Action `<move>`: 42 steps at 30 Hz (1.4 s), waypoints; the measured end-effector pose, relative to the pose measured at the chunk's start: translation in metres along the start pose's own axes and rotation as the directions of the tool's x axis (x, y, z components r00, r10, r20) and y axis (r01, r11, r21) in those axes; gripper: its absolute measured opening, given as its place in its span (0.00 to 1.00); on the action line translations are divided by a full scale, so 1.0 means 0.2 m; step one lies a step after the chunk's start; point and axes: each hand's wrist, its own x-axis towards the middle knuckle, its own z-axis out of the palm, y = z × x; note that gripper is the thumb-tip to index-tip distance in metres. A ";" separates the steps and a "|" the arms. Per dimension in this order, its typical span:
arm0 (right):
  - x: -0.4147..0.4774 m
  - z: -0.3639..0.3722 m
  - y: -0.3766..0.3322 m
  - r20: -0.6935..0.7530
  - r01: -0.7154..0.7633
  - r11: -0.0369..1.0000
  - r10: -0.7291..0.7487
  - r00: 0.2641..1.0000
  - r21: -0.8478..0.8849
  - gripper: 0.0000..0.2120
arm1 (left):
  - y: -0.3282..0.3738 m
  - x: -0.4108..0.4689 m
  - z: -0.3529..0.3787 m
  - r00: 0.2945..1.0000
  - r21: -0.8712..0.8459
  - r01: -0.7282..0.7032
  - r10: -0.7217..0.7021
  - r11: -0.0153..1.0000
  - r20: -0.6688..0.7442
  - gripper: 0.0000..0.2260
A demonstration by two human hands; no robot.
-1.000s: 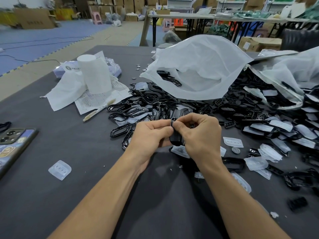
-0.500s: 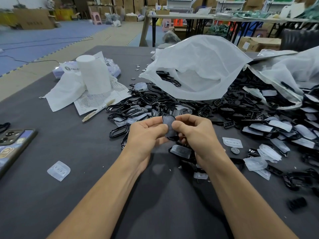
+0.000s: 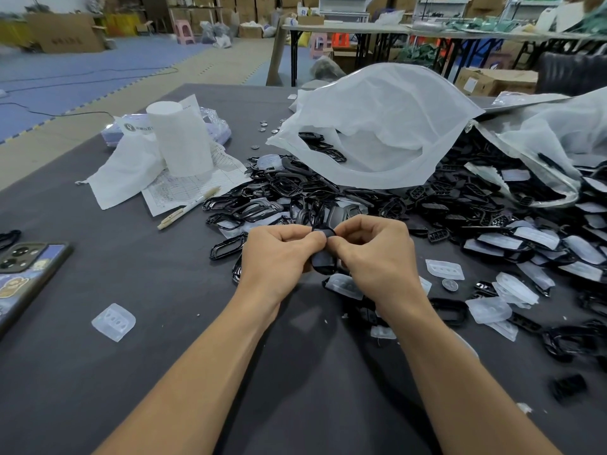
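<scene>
Glossy black plastic frames (image 3: pixel 249 208) lie on matt grey cloth (image 3: pixel 164 290) beside a translucent, crinkled plastic bag (image 3: pixel 377 126).

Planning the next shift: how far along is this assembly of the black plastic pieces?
Possibly done: black pieces topped with translucent pads lie piled at right. In hand: left hand and right hand both pinch one small black plastic piece. Left: a large heap of bare black plastic frames and loose translucent pads. Most seems to remain.

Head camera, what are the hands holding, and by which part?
Both the left hand and right hand pinch one small black plastic piece by its upper end; its lower end shows free between them.
</scene>
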 end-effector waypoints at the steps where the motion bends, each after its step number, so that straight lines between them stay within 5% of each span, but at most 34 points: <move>1: 0.00 0.00 0.00 0.002 0.006 1.000 -0.006 1.000 -0.003 0.09 | 0.00 0.00 0.00 1.000 -0.007 -0.002 0.002 1.000 0.004 0.03; 8: 0.00 0.01 0.00 0.070 -0.028 0.990 0.018 0.997 0.137 0.03 | 0.02 0.00 0.00 1.000 -0.056 0.025 -0.026 0.998 -0.008 0.09; 29: 0.00 0.02 0.01 0.036 -0.015 0.998 0.012 0.999 0.059 0.07 | 0.03 -0.02 0.02 0.997 -0.180 0.067 -0.074 0.981 -0.032 0.03; 36: 0.00 0.02 0.00 0.046 -0.037 0.995 0.033 0.998 0.087 0.05 | 0.04 -0.02 0.01 0.998 -0.247 0.066 -0.068 0.967 -0.002 0.08; 42: 0.01 0.00 -0.01 0.053 -0.043 0.992 0.037 0.998 0.120 0.10 | 0.06 -0.01 -0.02 0.998 -0.127 0.069 -0.067 0.989 0.018 0.10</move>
